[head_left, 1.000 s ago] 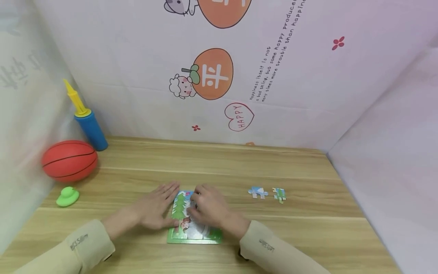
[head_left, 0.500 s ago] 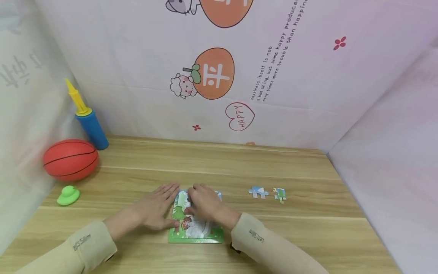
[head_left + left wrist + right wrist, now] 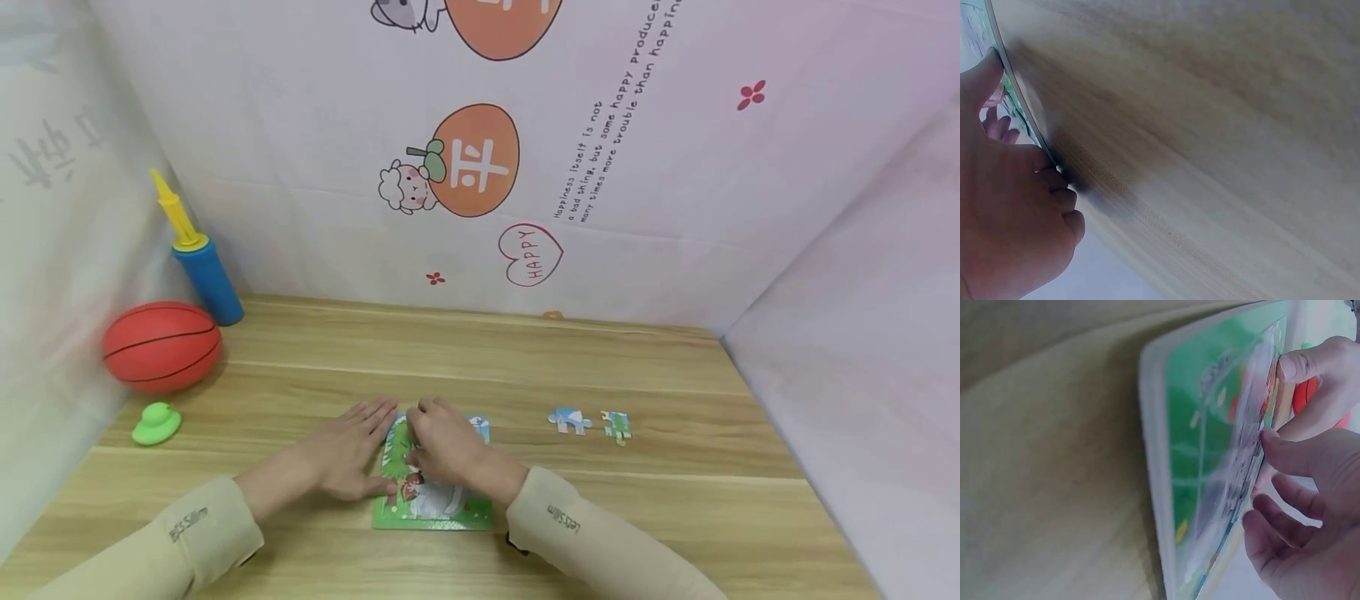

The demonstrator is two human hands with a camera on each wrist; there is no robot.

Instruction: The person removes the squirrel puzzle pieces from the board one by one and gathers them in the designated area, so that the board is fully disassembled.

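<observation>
A jigsaw puzzle board (image 3: 432, 525) with a green border lies on the table, showing a tree and a grey figure. My left hand (image 3: 341, 454) rests along its left side, fingers straight and thumb on the picture. Over the upper middle, my right hand (image 3: 453, 446) bends its thumb and forefinger to the surface at a green puzzle piece (image 3: 400, 435) in the tree area. The right wrist view has the right thumb (image 3: 1279, 450) right at the board, the other fingers loosely bent. Part of the picture is hidden under the right hand.
Two loose puzzle pieces, one blue (image 3: 570, 420) and one green (image 3: 617, 426), lie right of the board. A green toy duck (image 3: 157, 423), a red ball (image 3: 162, 347) and a blue and yellow hand pump (image 3: 208, 279) stand at the left. Printed cloth walls surround the table.
My right hand has shifted left over the board, bringing a green piece over the tree; that piece now lies closer in line with the picture. My left hand has stayed in place.
</observation>
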